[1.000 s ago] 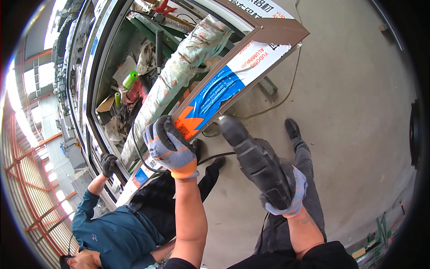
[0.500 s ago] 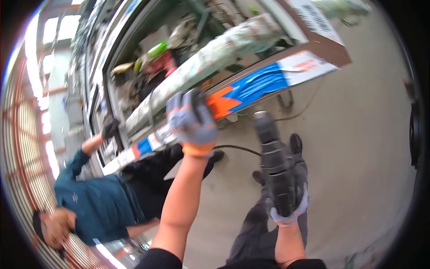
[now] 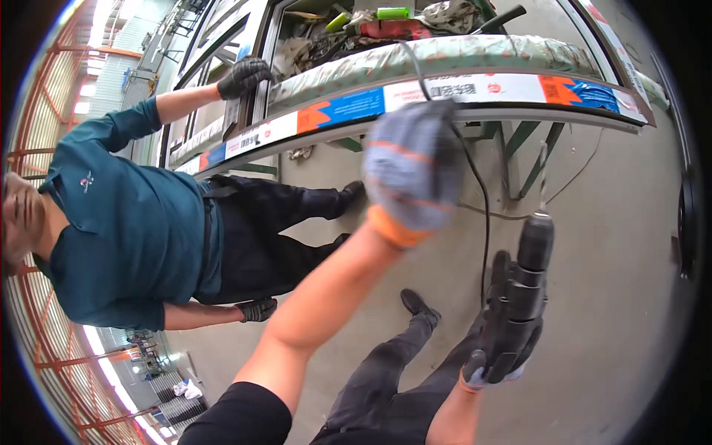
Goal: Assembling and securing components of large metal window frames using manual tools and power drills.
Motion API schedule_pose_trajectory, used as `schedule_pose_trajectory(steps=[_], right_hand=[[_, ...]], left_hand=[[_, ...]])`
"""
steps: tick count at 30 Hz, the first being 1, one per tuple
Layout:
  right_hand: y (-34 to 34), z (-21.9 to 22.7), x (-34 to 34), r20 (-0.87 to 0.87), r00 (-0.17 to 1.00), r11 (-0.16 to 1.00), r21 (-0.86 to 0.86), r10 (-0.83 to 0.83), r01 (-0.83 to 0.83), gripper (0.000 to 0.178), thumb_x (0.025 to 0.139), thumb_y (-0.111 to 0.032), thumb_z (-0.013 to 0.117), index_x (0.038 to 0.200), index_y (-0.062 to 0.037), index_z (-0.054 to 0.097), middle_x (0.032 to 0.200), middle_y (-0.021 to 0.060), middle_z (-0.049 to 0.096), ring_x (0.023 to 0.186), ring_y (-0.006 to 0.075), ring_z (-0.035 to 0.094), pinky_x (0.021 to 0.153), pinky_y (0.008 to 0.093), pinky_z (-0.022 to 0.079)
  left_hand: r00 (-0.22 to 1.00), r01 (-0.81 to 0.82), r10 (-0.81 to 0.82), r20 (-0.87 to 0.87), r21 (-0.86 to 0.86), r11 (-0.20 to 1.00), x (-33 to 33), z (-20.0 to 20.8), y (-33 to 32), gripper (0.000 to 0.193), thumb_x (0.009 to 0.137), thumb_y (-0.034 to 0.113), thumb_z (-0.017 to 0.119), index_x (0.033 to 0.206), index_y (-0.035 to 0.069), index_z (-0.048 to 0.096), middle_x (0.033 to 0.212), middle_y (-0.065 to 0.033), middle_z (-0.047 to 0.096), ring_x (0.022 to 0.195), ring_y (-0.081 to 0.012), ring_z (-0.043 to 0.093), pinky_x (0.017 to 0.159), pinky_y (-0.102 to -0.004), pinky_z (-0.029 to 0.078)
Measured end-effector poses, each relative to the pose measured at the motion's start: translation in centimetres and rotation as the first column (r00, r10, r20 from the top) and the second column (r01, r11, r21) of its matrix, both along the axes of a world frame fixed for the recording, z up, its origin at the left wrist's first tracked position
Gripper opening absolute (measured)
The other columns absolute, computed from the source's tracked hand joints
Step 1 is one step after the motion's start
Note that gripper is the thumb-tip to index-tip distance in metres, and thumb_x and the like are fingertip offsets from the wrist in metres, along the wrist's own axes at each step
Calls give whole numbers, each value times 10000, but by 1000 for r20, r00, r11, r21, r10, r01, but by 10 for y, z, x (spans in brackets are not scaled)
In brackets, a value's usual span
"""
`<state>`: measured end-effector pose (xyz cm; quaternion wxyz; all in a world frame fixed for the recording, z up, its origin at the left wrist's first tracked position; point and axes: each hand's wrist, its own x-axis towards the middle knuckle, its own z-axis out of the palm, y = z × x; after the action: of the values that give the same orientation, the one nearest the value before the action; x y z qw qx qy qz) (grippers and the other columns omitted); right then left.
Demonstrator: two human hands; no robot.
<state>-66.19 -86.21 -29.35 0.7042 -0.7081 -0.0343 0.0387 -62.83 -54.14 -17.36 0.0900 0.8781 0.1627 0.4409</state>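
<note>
My right hand, in a grey and black glove with an orange cuff, is wrapped round a black power drill. A long spiral drill bit points up and away from the drill's chuck. My left hand, in the same kind of glove and smeared by motion, is closed in front of the near edge of a metal window frame. A black cable runs through this closed hand, rising above it over the frame and hanging below toward the drill. The left fingertips are hidden.
A co-worker in a teal shirt stands at the left, one gloved hand on the frame. Green stands and padded wrapped bars support it. Cloths and a red tool lie beyond. Another cord crosses the floor.
The view has turned and the frame sits higher. My left hand has moved right, with the cable now showing at it. The drill has shifted right and its bit now shows. The co-worker appears nearer.
</note>
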Motion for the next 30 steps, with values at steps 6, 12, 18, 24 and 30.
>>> schedule_pose_trajectory(steps=[6, 12, 18, 24, 30], right_hand=[[60, 52, -34, 419, 708, 813, -418, 569, -406, 771, 786, -405, 640, 1314, 133, 476, 1267, 274, 580, 1142, 349, 615, 967, 418, 468], [132, 43, -64, 477, 567, 740, -467, 672, -484, 702, 846, -344, 651, 1343, 116, 465, 1289, 252, 579, 1146, 373, 614, 957, 426, 494], [173, 25, -94, 558, 579, 797, -507, 594, -329, 621, 951, -424, 594, 1346, 49, 514, 1363, 241, 513, 1085, 378, 636, 904, 408, 536], [187, 25, -118, 139, 847, 841, 116, 513, -528, 771, 907, -379, 669, 1433, 78, 340, 1365, 266, 486, 1091, 370, 635, 834, 418, 596], [190, 25, -119, 127, 848, 817, 228, 515, -530, 782, 870, -234, 722, 1459, 48, 291, 1357, 247, 492, 1125, 375, 611, 829, 491, 595]], left_hand=[[885, -432, 448, -124, 134, 892, -133, -13, 141, 220, 861, 43, 565, 1066, 8, 634, 1073, -212, 628, 1014, -405, 586, 903, -470, 468], [872, -421, 430, -233, 89, 903, -141, -40, 201, 245, 944, 273, 530, 969, 74, 671, 1004, -151, 682, 964, -351, 634, 845, -428, 503], [855, -447, 467, -225, 136, 884, -140, -40, 202, 284, 950, 306, 514, 930, 75, 679, 964, -146, 689, 931, -360, 643, 818, -442, 513], [892, -339, 396, -218, 254, 906, -141, -52, 210, 227, 955, 240, 540, 945, 68, 686, 887, -160, 683, 843, -376, 648, 753, -436, 514], [877, -455, 462, -135, 82, 887, -127, -40, 181, 185, 912, 189, 597, 965, 26, 667, 960, -177, 680, 917, -376, 632, 818, -456, 488]])
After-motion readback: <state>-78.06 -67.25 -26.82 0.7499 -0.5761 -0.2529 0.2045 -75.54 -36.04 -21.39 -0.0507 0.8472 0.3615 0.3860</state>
